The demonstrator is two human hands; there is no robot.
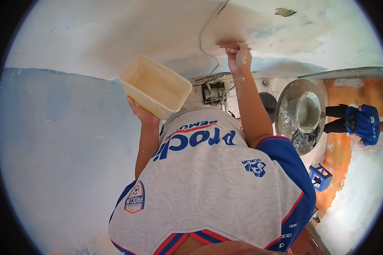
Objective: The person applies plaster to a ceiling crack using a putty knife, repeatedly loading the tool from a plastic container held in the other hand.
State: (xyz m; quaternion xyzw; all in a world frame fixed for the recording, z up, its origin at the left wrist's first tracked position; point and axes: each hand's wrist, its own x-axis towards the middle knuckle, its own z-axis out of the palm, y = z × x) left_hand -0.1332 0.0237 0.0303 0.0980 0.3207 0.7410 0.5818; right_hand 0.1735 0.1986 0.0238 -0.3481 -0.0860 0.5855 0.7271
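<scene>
At the left, my left hand [144,114] grips a cream-yellow rectangular plastic tub [174,83] by its lower side. The tub is tilted, with its open mouth facing me, and pale smears coat its inside. My right arm reaches up to the patchy whitish wall [157,32]. There my right hand [240,58] is closed on a thin, flat, reddish scraper [230,46], held edge-on against the wall. Much of the scraper is hidden by the fingers, which carry white smudges. A thin line like a cable or crack [202,42] runs down the wall left of this hand.
At the right stands a round grey surface [283,112] bearing a pale bucket [307,111] and a crumpled dark bag [305,141]. Beyond are a person in blue [364,124] and a blue stool [320,177]. A dark device with cables [213,93] lies below. A blue wall [59,148] borders the left.
</scene>
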